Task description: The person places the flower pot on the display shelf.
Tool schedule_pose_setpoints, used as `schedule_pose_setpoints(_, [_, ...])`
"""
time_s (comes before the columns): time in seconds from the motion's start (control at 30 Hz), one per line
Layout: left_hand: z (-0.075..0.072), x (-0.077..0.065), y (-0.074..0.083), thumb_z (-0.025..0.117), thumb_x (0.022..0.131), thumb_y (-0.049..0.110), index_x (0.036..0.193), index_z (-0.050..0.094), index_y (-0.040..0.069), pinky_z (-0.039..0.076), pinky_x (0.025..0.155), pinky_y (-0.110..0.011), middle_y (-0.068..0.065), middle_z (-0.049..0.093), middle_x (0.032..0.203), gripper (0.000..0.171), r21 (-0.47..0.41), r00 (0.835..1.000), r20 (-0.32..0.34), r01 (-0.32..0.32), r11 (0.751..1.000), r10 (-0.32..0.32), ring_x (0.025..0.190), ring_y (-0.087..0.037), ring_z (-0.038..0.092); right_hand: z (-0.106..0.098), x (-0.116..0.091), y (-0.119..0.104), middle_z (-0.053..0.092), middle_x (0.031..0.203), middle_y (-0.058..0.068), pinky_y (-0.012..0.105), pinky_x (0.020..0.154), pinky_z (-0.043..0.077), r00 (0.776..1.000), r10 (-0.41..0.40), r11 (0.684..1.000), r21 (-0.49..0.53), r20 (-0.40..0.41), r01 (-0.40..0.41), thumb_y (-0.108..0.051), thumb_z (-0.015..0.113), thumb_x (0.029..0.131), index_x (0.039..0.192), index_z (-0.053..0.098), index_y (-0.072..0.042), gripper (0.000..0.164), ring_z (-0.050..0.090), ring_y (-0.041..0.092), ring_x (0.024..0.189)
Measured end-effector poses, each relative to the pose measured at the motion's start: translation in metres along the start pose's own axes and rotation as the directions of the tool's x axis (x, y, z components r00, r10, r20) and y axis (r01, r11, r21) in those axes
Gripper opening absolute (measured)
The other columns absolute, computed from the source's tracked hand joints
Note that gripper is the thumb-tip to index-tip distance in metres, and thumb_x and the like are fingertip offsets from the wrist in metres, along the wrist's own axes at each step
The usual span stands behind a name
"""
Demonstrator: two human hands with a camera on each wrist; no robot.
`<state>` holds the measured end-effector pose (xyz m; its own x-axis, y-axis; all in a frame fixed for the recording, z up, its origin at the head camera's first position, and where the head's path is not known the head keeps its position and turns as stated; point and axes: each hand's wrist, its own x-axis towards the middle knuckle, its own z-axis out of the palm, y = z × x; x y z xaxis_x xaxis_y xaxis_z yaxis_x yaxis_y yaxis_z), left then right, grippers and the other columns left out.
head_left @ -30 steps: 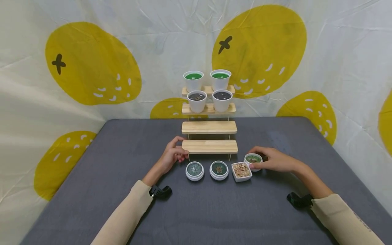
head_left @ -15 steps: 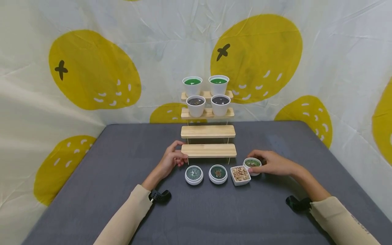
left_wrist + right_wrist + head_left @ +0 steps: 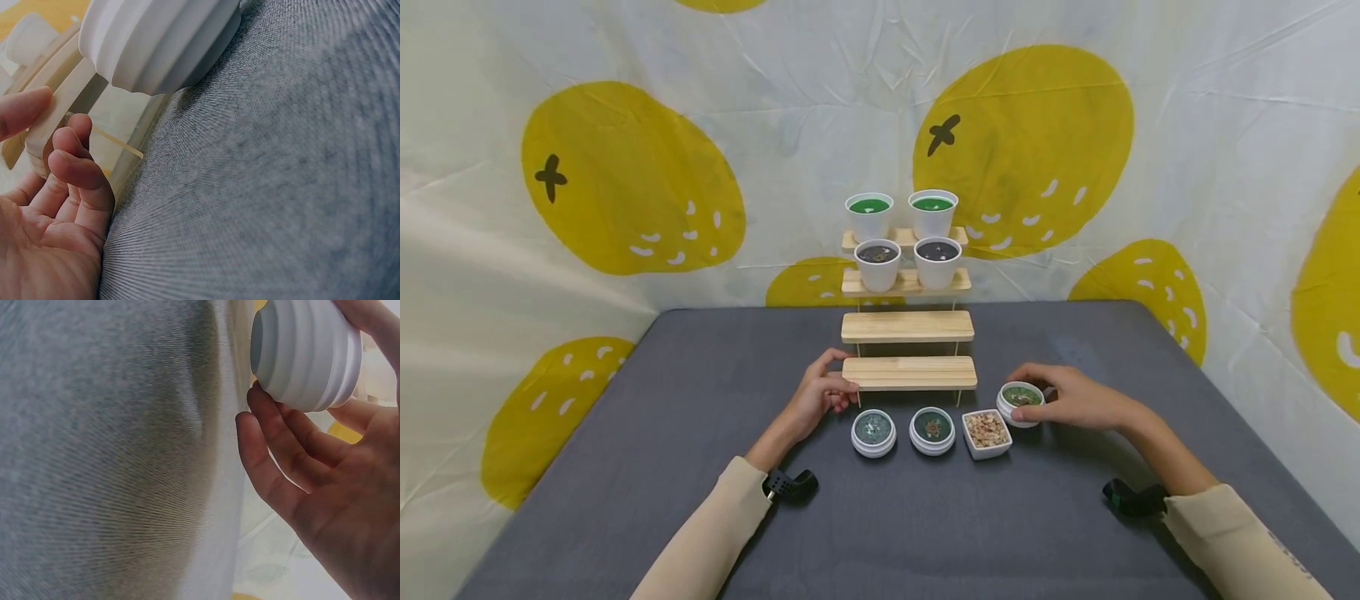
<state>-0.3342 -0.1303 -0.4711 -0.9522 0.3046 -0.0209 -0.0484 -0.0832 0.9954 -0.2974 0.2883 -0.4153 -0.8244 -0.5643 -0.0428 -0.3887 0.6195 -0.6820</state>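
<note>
My right hand [image 3: 1081, 398] holds a small white ribbed bowl [image 3: 1021, 397] with green contents between thumb and fingers. In the right wrist view the base of this bowl [image 3: 306, 356] shows, raised off the cloth. My left hand [image 3: 812, 400] grips the left end of the lowest plank of a tiered wooden stand [image 3: 910, 373], thumb above and fingers curled beneath. In front of the stand are two more ribbed bowls, one bluish-green inside [image 3: 873, 428], the other dark green [image 3: 932, 426]. Beside them sits a square white dish of chopped nuts [image 3: 987, 432].
Two white cups with green contents [image 3: 869, 215] stand on the stand's top tier. Two cups with dark contents [image 3: 937, 262] occupy the tier below. A grey cloth [image 3: 895, 533] covers the table, and a white curtain with yellow fruit prints [image 3: 820, 150] hangs behind.
The head view has tilted, so the scene sits lower. My right hand has lifted its bowl slightly and drawn it a little away from the nut dish. The left hand stays on the stand.
</note>
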Motion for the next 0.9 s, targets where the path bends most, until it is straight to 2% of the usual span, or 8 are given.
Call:
schedule_pose_setpoints(0.4, [-0.0013,0.0004,-0.0011,0.063,0.087,0.001,0.134,0.043,0.006,0.044,0.050,-0.023,-0.003,0.066,0.068,0.052,-0.001,1.000,0.006,-0.004,1.000,0.004,0.054,-0.012,0.054,-0.0037,-0.0006,-0.0068,0.069,0.107,-0.003,0.029,0.075,0.053,1.000,-0.006,1.000,-0.011,-0.015,0.006,-0.035,0.076,0.093,0.126,0.063,-0.018,0.040,0.061,0.007,0.093])
schedule_pose_setpoints(0.67, [-0.0023,0.0026,-0.0040,0.063,0.086,0.001,0.131,0.043,0.007,0.044,0.050,-0.023,-0.002,0.066,0.067,0.049,0.004,1.000,0.006,-0.001,1.000,0.001,0.054,-0.012,0.053,-0.0012,-0.0012,-0.0038,0.069,0.106,-0.005,0.029,0.076,0.053,1.000,-0.012,1.000,-0.015,-0.019,0.012,-0.035,0.076,0.093,0.126,0.063,-0.019,0.038,0.061,0.007,0.094])
schedule_pose_setpoints(0.9, [-0.0022,0.0027,-0.0036,0.062,0.087,0.001,0.133,0.043,0.005,0.043,0.050,-0.024,-0.003,0.066,0.067,0.051,0.004,1.000,0.003,-0.006,1.000,0.006,0.053,-0.012,0.053,0.0035,0.0019,-0.0004,0.070,0.109,-0.004,0.028,0.076,0.053,1.000,-0.002,0.999,-0.036,-0.001,0.002,-0.038,0.077,0.092,0.128,0.063,-0.017,0.043,0.062,0.008,0.093])
